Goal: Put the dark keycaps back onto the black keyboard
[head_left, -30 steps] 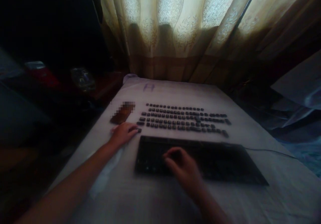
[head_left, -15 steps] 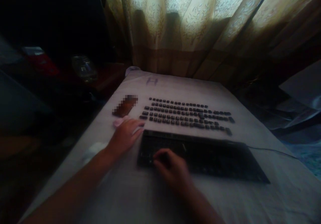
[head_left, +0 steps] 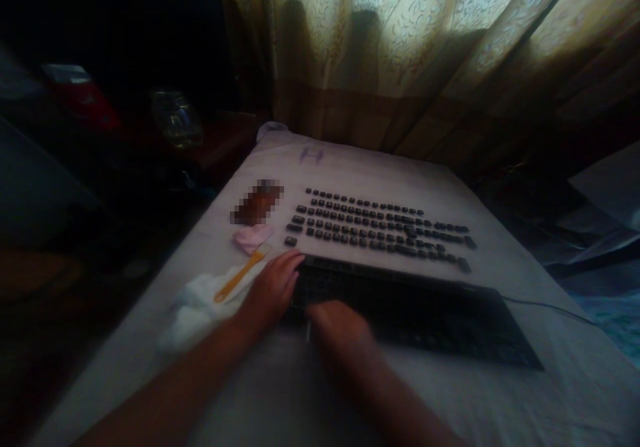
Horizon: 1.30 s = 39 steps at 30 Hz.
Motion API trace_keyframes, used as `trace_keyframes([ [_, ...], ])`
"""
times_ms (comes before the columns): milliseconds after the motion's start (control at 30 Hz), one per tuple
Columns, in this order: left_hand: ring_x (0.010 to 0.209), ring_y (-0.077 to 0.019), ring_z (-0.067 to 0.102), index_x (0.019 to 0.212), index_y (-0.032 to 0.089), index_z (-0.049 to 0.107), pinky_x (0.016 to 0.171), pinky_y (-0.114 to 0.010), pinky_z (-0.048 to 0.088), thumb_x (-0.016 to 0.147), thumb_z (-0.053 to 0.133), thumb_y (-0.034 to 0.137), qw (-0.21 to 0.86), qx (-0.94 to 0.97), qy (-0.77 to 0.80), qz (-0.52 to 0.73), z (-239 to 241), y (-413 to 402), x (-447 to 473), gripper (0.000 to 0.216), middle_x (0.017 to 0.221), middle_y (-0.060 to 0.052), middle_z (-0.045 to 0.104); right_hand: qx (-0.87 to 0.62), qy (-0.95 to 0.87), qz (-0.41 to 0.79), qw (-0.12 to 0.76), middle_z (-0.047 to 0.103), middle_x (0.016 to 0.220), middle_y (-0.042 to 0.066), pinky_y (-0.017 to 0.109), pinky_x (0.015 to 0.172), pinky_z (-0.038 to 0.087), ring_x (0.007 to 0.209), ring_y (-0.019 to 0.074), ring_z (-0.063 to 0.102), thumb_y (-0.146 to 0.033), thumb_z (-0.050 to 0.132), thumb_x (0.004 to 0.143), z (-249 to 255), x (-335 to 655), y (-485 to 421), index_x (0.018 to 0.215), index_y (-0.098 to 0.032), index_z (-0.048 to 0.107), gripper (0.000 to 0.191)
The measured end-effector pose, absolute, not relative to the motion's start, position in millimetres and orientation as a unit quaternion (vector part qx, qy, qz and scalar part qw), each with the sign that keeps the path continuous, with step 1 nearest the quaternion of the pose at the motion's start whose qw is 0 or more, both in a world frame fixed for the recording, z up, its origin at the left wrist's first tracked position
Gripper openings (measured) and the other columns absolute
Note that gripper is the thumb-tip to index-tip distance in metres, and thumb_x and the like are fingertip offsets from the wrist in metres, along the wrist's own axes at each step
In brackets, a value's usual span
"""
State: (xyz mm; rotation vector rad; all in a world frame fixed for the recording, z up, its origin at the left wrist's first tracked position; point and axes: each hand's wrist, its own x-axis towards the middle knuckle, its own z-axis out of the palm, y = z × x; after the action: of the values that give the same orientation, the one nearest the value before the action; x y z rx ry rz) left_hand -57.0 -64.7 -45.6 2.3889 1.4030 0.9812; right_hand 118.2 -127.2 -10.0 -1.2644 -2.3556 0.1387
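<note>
**Dim room, bare keyboard, both hands on its left end**

The keyboard (head_left: 415, 313) is black and long, lying flat on the white sheet (head_left: 280, 400). Its top looks stripped and dark; it's too dim to make out detail.

My left hand (head_left: 273, 290) rests on the keyboard's left end, fingers stretched over the back corner, not clenched. My right hand (head_left: 337, 320) sits on the keyboard's front edge just beside the left one. It's curled and blurry, so I can't tell if it grips anything.

Just behind the keyboard the loose keycaps (head_left: 380, 230) lie in neat rows. Off the keyboard's left end are an orange tool (head_left: 241, 275), lying partly on a white cloth (head_left: 193, 310), and a pink bit (head_left: 253, 237) further back. A thin cable (head_left: 550, 305) leaves the keyboard's right end. The curtain (head_left: 400, 47) hangs well behind the keyboard.
</note>
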Motion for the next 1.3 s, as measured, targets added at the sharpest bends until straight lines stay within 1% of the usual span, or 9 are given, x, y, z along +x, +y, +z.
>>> trace_keyframes([
  [67,0.121,-0.0231,0.056,0.125,0.015,0.056,0.104,-0.045,0.047,0.096,0.037,0.02,0.102,0.809,0.476,0.331,-47,-65,-56,0.035,0.131,-0.013,0.06,-0.437,-0.872,0.032,0.22,0.067,0.07,0.003,0.028,0.062,0.049,0.065,0.0193,0.064,0.003,0.052,0.073,-11,118,-126,0.081,-0.02,0.061,0.026],
  [167,0.121,-0.0225,0.056,0.126,0.016,0.056,0.105,-0.044,0.046,0.097,0.036,0.019,0.101,0.809,0.476,0.331,-46,-65,-56,0.035,0.132,-0.012,0.06,-0.457,-0.853,0.074,0.242,0.069,0.073,0.003,0.027,0.063,0.051,0.067,0.0189,0.066,-0.003,0.055,0.075,-13,123,-123,0.086,-0.021,0.06,0.021],
  [333,0.122,-0.0225,0.056,0.125,0.016,0.055,0.104,-0.045,0.047,0.097,0.036,0.019,0.099,0.809,0.473,0.333,-45,-65,-55,0.035,0.131,-0.012,0.06,-0.493,-0.781,0.192,0.333,0.073,0.081,0.004,0.029,0.069,0.054,0.072,0.0187,0.069,-0.014,0.059,0.079,-20,130,-122,0.089,-0.021,0.059,0.012],
  [533,0.12,-0.0232,0.056,0.124,0.015,0.056,0.103,-0.046,0.048,0.097,0.035,0.018,0.097,0.81,0.469,0.338,-46,-66,-53,0.034,0.131,-0.013,0.059,-0.522,-0.665,0.319,0.428,0.074,0.078,0.004,0.028,0.064,0.056,0.067,0.0182,0.071,-0.024,0.059,0.082,-24,130,-125,0.087,-0.022,0.059,0.006],
  [700,0.118,-0.0227,0.058,0.123,0.017,0.056,0.101,-0.044,0.049,0.097,0.036,0.017,0.089,0.808,0.467,0.348,-43,-67,-53,0.033,0.129,-0.012,0.06,-0.518,-0.568,0.394,0.504,0.076,0.08,0.005,0.03,0.066,0.057,0.071,0.0199,0.072,-0.034,0.065,0.081,-25,134,-120,0.089,-0.022,0.057,0.016],
  [800,0.115,-0.0233,0.058,0.119,0.017,0.059,0.099,-0.044,0.05,0.097,0.04,0.02,0.08,0.809,0.456,0.361,-36,-70,-54,0.029,0.124,-0.012,0.062,-0.51,-0.547,0.397,0.532,0.076,0.081,0.006,0.031,0.068,0.057,0.073,0.02,0.072,-0.034,0.065,0.082,-27,135,-120,0.091,-0.022,0.056,0.018],
  [900,0.104,-0.0223,0.062,0.11,0.018,0.063,0.092,-0.041,0.051,0.096,0.047,0.028,0.103,0.824,0.403,0.385,-25,-76,-55,0.023,0.108,-0.01,0.067,-0.51,-0.564,0.379,0.527,0.076,0.082,0.005,0.029,0.066,0.057,0.072,0.0192,0.072,-0.03,0.063,0.083,-28,135,-121,0.091,-0.022,0.056,0.013],
  [1067,0.087,-0.0213,0.064,0.105,0.018,0.065,0.08,-0.037,0.051,0.091,0.056,0.048,0.147,0.85,0.32,0.392,-15,-84,-53,0.034,0.093,-0.008,0.07,-0.511,-0.609,0.329,0.51,0.075,0.084,0.005,0.028,0.067,0.058,0.074,0.0184,0.072,-0.024,0.059,0.084,-25,137,-124,0.092,-0.022,0.057,0.008],
  [1300,0.084,-0.0204,0.065,0.098,0.018,0.065,0.076,-0.035,0.049,0.091,0.059,0.038,0.156,0.866,0.327,0.346,-17,-85,-51,0.022,0.089,-0.006,0.072,-0.515,-0.645,0.258,0.502,0.075,0.079,0.004,0.027,0.065,0.057,0.071,0.0183,0.071,-0.021,0.058,0.082,-17,139,-124,0.09,-0.021,0.06,0.008],
])
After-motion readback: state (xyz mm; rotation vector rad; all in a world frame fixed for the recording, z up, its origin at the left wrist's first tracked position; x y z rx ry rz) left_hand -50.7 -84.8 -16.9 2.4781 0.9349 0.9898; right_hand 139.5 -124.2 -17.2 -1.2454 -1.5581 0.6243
